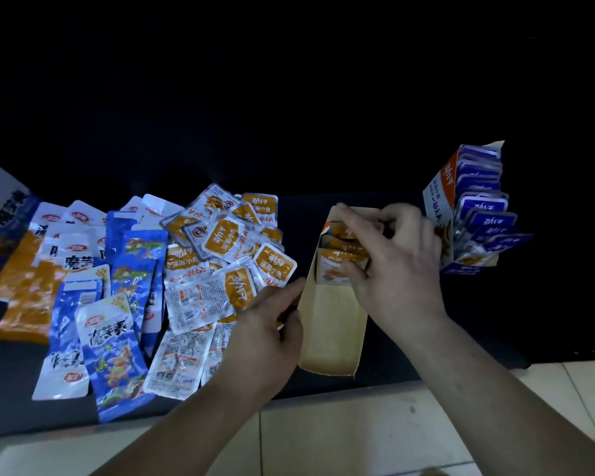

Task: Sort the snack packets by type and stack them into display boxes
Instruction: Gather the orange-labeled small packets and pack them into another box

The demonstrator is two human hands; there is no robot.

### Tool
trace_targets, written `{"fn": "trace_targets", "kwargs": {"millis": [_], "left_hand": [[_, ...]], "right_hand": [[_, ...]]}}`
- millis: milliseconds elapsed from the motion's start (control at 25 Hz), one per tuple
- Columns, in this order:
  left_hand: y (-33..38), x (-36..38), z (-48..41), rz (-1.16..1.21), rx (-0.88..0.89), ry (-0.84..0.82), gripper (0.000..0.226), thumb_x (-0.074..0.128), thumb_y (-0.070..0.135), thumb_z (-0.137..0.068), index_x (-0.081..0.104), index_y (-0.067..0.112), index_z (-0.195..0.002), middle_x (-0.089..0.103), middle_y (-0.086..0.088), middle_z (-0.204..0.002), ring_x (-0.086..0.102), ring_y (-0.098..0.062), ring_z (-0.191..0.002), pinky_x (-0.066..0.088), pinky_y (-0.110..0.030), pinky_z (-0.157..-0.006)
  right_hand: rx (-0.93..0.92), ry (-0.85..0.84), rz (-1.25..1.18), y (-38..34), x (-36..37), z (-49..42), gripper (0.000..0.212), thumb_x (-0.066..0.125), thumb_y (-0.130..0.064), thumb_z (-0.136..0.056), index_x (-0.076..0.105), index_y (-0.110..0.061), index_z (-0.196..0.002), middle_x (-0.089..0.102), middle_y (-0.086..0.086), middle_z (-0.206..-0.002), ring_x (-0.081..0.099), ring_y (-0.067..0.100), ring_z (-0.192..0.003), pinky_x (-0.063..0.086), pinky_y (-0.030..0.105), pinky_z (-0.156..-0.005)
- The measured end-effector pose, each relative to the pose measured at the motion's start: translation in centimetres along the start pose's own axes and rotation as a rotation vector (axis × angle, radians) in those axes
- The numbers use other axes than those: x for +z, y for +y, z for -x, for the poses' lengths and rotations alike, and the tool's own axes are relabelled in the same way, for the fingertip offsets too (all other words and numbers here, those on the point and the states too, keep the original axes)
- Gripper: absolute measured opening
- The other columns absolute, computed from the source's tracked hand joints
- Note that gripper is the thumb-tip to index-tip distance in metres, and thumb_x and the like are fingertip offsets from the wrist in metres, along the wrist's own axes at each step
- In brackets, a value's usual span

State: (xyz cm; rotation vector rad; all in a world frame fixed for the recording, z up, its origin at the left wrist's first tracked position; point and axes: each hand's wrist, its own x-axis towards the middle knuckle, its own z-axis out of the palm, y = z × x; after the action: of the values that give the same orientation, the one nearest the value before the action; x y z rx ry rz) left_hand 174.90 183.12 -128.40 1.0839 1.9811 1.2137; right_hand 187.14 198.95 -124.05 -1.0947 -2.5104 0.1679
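Nearest, past the pale tiled floor, the left hand sits near the edge of the dark counter, fingers curled against the left wall of the open display box. A sliver of orange shows under them, but I cannot tell whether they pinch a packet. The box is thin card, probably light and apt to slide or buckle, so its wall wants steadying. Further in, the right hand clamps its fingers over the stacked orange packets standing at the box's far end. These look light, glossy and slippery, soft in the middle with stiffer sealed rims, so the rims are likely the best hold. Left of the box the loose orange packets overlap, with long blue pouches further left that could get dragged along. Farther right, a filled box of purple packets stands just beside the right hand's knuckles, easy to knock.
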Motion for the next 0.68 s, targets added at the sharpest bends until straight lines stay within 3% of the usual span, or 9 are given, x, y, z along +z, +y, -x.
{"fn": "trace_targets", "kwargs": {"millis": [160, 280, 400, 560, 680], "left_hand": [[-0.4, 0.1, -0.1, 0.037, -0.003, -0.012, 0.057, 0.055, 0.003, -0.099, 0.060, 0.044, -0.138, 0.064, 0.007, -0.104, 0.063, -0.013, -0.098, 0.053, -0.031, -0.084], [-0.8, 0.3, -0.1, 0.068, -0.005, -0.001, 0.055, 0.058, 0.003, -0.099, 0.063, 0.041, -0.137, 0.065, 0.007, -0.104, 0.064, -0.014, -0.098, 0.054, -0.030, -0.085], [-0.7, 0.7, 0.1, 0.080, -0.024, 0.009, 0.049, 0.063, 0.007, -0.098, 0.064, 0.037, -0.137, 0.065, 0.011, -0.107, 0.065, -0.007, -0.101, 0.053, -0.023, -0.088], [-0.7, 1.1, 0.0, 0.108, -0.083, 0.024, 0.044, 0.066, 0.018, -0.099, 0.061, 0.049, -0.130, 0.065, 0.016, -0.114, 0.064, -0.001, -0.104, 0.054, -0.020, -0.086], [-0.7, 1.1, 0.5, 0.128, -0.099, 0.015, 0.043, 0.066, 0.021, -0.099, 0.059, 0.052, -0.127, 0.065, 0.015, -0.115, 0.064, -0.002, -0.105, 0.055, -0.023, -0.085]], "right_hand": [[0.044, -0.028, -0.139, 0.7, 0.6, 0.7, 0.090, 0.081, -0.028, -0.086, 0.028, -0.044, -0.158, 0.027, 0.009, -0.155, 0.039, 0.029, -0.137, 0.049, 0.053, -0.103], [0.033, -0.085, -0.225, 1.0, 0.7, 0.7, 0.079, 0.066, -0.033, -0.098, 0.018, -0.048, -0.159, 0.032, -0.001, -0.154, 0.048, 0.020, -0.131, 0.059, 0.046, -0.087], [0.057, -0.090, -0.313, 0.9, 0.9, 1.1, 0.084, 0.065, -0.030, -0.098, 0.012, -0.051, -0.159, 0.034, -0.005, -0.153, 0.052, 0.016, -0.126, 0.060, 0.041, -0.082], [0.111, -0.071, -0.469, 1.5, 0.8, 1.7, 0.087, 0.071, -0.023, -0.094, 0.020, -0.045, -0.160, 0.035, -0.006, -0.154, 0.048, 0.009, -0.133, 0.054, 0.032, -0.098], [0.172, -0.037, -0.576, 2.1, 0.8, 1.7, 0.083, 0.074, -0.025, -0.092, 0.028, -0.037, -0.159, 0.040, -0.007, -0.152, 0.046, 0.009, -0.137, 0.051, 0.038, -0.106]]}}
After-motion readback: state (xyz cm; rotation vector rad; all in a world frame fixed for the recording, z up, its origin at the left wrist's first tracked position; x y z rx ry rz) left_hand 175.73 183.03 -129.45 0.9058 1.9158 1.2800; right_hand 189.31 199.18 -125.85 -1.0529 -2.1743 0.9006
